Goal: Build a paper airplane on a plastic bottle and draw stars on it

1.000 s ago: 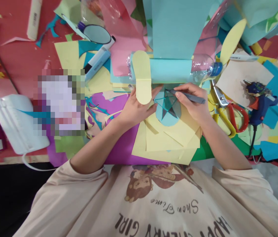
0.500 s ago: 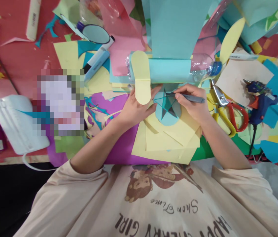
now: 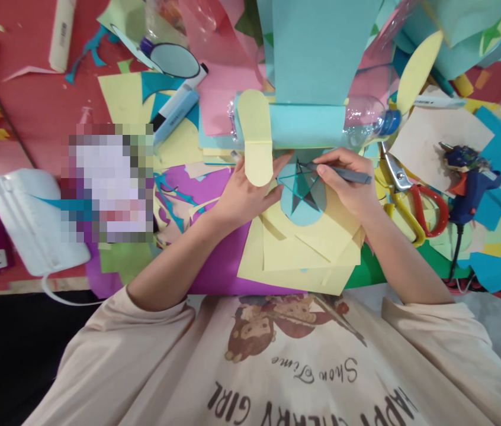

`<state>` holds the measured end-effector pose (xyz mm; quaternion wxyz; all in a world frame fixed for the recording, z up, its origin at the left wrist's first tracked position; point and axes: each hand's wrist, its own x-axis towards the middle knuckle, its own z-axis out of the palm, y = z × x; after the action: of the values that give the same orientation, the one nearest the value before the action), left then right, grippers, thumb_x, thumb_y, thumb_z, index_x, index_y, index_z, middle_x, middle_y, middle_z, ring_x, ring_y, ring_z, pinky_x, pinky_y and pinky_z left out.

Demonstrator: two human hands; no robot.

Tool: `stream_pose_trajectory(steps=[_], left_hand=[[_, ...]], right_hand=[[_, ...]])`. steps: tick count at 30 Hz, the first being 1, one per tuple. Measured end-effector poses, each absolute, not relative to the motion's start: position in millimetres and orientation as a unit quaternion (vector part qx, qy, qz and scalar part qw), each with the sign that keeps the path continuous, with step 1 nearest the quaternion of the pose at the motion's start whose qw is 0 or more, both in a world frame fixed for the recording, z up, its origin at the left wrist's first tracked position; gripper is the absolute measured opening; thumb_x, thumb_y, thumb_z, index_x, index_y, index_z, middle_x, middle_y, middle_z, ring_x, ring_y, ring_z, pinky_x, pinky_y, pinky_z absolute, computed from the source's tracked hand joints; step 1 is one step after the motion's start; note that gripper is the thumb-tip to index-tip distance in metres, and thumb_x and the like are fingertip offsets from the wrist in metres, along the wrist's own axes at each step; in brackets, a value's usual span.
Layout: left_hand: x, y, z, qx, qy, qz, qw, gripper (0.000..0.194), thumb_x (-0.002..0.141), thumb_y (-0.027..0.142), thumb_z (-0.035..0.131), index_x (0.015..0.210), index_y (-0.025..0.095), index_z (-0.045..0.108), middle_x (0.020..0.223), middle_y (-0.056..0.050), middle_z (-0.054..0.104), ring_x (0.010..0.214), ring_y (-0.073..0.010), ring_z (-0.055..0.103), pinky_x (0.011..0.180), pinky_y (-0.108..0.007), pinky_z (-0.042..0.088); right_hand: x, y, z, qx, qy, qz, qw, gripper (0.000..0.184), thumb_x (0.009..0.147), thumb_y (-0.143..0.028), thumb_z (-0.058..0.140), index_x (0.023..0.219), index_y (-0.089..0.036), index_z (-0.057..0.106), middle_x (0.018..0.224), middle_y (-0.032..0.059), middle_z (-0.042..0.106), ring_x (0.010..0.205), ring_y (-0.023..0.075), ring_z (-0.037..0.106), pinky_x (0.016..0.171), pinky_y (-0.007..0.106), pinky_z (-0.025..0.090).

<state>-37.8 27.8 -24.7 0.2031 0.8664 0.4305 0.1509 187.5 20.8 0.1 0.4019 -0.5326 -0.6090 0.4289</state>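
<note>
My right hand [image 3: 347, 186] is closed round a grey pen [image 3: 343, 174], its tip resting on a light blue paper disc [image 3: 304, 204] that carries a teal star shape [image 3: 300, 186]. My left hand [image 3: 245, 198] lies open and flat, fingers stretched toward the disc's left edge, pressing on the paper beside it. The disc sits on a pile of yellow sheets [image 3: 308, 248] over purple paper [image 3: 219, 260]. A yellow rounded paper strip [image 3: 256, 139] hangs just above my left hand, fixed to a plastic bottle [image 3: 366, 124] wrapped in light blue paper.
Red-and-yellow scissors [image 3: 410, 198] lie right of my right hand, a blue glue gun [image 3: 468, 183] further right. Markers [image 3: 174, 109] and paper scraps lie at upper left, a white case [image 3: 32, 222] at the left edge. Coloured sheets cover the red table [image 3: 32, 106].
The pen tip has shifted slightly along the star's upper edge; my right hand moved only a little. My left hand has stayed in place.
</note>
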Motion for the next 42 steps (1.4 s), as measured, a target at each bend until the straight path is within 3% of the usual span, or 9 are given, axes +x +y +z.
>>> stream_pose_trajectory(steps=[10, 24, 31, 42], left_hand=[[-37.8, 28.2, -23.7, 0.868, 0.431, 0.141, 0.202, 0.051, 0.097, 0.030, 0.041, 0.146, 0.016, 0.043, 0.131, -0.015, 0.060, 0.129, -0.0297, 0.053, 0.112, -0.047, 0.039], [-38.1, 28.0, -25.7, 0.870, 0.429, 0.144, 0.196, 0.052, 0.097, 0.028, 0.043, 0.147, 0.015, 0.042, 0.135, -0.016, 0.059, 0.130, -0.0305, 0.053, 0.113, -0.049, 0.039], [-39.0, 28.2, -26.4, 0.873, 0.424, 0.148, 0.190, 0.050, 0.097, 0.030, 0.041, 0.145, 0.014, 0.044, 0.130, -0.016, 0.061, 0.129, -0.0308, 0.052, 0.111, -0.047, 0.041], [-38.4, 28.3, -27.2, 0.869, 0.429, 0.149, 0.194, 0.051, 0.097, 0.029, 0.042, 0.146, 0.016, 0.043, 0.130, -0.015, 0.060, 0.129, -0.0302, 0.052, 0.111, -0.048, 0.041]], right_hand=[[188.6, 21.5, -3.1, -0.523, -0.648, 0.399, 0.384, 0.022, 0.085, -0.042, 0.065, 0.080, -0.021, 0.069, 0.068, -0.0010, 0.065, 0.060, 0.0109, 0.055, 0.056, 0.026, 0.042], [188.6, 21.3, -2.9, -0.531, -0.628, 0.409, 0.394, 0.012, 0.085, -0.031, 0.065, 0.083, -0.021, 0.070, 0.068, -0.0019, 0.065, 0.059, 0.0097, 0.054, 0.056, 0.025, 0.042], [189.4, 21.6, -0.5, -0.520, -0.643, 0.410, 0.385, 0.012, 0.083, -0.026, 0.065, 0.074, -0.020, 0.069, 0.064, -0.0023, 0.063, 0.059, 0.0102, 0.054, 0.055, 0.025, 0.041], [189.7, 22.5, -2.2, -0.531, -0.639, 0.409, 0.378, 0.013, 0.083, -0.032, 0.064, 0.078, -0.021, 0.069, 0.066, -0.0019, 0.063, 0.058, 0.0105, 0.053, 0.054, 0.026, 0.041]])
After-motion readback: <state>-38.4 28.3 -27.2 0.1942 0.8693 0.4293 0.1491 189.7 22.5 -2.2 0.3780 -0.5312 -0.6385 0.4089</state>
